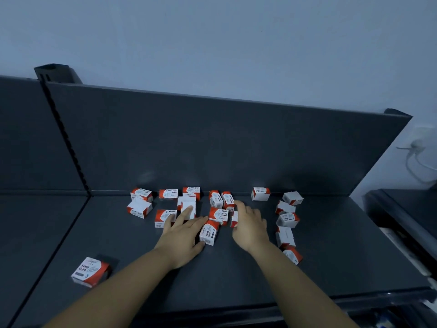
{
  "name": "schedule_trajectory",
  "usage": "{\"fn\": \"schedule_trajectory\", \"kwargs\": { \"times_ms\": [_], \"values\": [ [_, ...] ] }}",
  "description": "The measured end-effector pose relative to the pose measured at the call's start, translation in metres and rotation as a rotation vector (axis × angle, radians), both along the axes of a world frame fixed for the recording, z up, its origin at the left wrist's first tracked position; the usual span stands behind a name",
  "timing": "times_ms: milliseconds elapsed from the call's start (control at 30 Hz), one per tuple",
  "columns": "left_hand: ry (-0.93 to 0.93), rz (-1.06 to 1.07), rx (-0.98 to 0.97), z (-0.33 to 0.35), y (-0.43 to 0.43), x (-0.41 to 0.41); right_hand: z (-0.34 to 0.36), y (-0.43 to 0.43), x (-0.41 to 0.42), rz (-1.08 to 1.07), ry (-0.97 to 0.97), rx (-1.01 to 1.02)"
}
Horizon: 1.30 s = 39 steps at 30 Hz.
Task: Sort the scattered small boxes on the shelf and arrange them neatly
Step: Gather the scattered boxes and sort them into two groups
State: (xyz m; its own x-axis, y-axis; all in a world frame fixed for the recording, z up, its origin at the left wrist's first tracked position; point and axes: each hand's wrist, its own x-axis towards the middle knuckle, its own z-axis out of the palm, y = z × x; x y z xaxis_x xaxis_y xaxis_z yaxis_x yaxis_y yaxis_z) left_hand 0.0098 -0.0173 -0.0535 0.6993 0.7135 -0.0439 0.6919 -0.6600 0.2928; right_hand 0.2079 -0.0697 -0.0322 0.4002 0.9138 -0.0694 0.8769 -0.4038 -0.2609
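White-and-red paper-clip boxes (168, 194) lie scattered at 12 o'clock on the dark shelf (331, 268), one stray box (91, 274) at 8. The left hand (182, 235) lies splayed flat, gripping nothing; the right hand (250, 224) covers a half-hidden box (234, 218), and I cannot tell whether it grips

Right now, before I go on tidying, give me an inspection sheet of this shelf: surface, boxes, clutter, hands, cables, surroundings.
Surface: dark shelf, flat, with an upright back panel.
Job's things: red-and-white paper clip boxes scattered mid-shelf at mixed angles; a rough column of them at right; one lone box near the front left.
Clutter: nothing seen.
Hands: left hand lies with straight fingers across boxes; right hand covers a half-hidden box, grip unclear.
Cables: a pale cable hangs on the wall at right.
Surroundings: plain wall behind; a dark unit to the right.
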Motion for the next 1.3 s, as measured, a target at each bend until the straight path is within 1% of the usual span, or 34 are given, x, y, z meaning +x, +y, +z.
{"fn": "schedule_trajectory", "kwargs": {
  "times_ms": [133,233,300,367,433,467,600,733,1000,1133,1233,1267,1300],
  "values": [
    [-0.045,-0.014,-0.047,0.000,0.002,-0.002,0.004,-0.002,0.001,-0.043,0.019,0.022],
    [-0.074,-0.034,-0.051,0.004,0.004,-0.006,0.009,-0.002,-0.002,-0.048,0.027,0.169],
    [-0.086,-0.042,-0.059,0.007,0.006,-0.010,0.011,0.002,-0.006,0.001,0.053,0.258],
    [-0.093,-0.049,-0.080,0.007,0.007,-0.012,0.012,0.007,-0.012,0.111,0.100,0.244],
    [-0.101,-0.054,-0.100,0.005,0.007,-0.015,0.008,0.013,-0.018,0.225,0.144,0.175],
    [-0.102,-0.056,-0.102,0.003,0.007,-0.015,0.005,0.015,-0.020,0.248,0.177,0.151],
    [-0.086,-0.067,-0.098,0.003,0.009,-0.018,-0.001,0.019,-0.018,0.177,0.377,0.174],
    [-0.066,-0.057,-0.092,0.006,0.010,-0.014,0.001,0.018,-0.010,0.142,0.464,0.150],
    [-0.113,-0.025,0.002,0.003,0.009,-0.003,-0.003,0.009,-0.008,0.199,0.304,0.147],
    [-0.156,0.022,-0.035,0.002,0.012,-0.008,0.001,0.005,0.006,0.128,0.169,0.058],
    [-0.155,0.021,-0.075,0.007,0.012,-0.011,0.010,0.004,0.008,0.118,0.067,-0.040],
    [-0.171,0.015,-0.087,0.009,0.012,-0.012,0.013,0.005,0.006,0.134,0.047,-0.032],
    [-0.195,0.011,-0.095,0.010,0.011,-0.015,0.017,0.004,0.002,0.170,0.031,0.021]
  ]
}}
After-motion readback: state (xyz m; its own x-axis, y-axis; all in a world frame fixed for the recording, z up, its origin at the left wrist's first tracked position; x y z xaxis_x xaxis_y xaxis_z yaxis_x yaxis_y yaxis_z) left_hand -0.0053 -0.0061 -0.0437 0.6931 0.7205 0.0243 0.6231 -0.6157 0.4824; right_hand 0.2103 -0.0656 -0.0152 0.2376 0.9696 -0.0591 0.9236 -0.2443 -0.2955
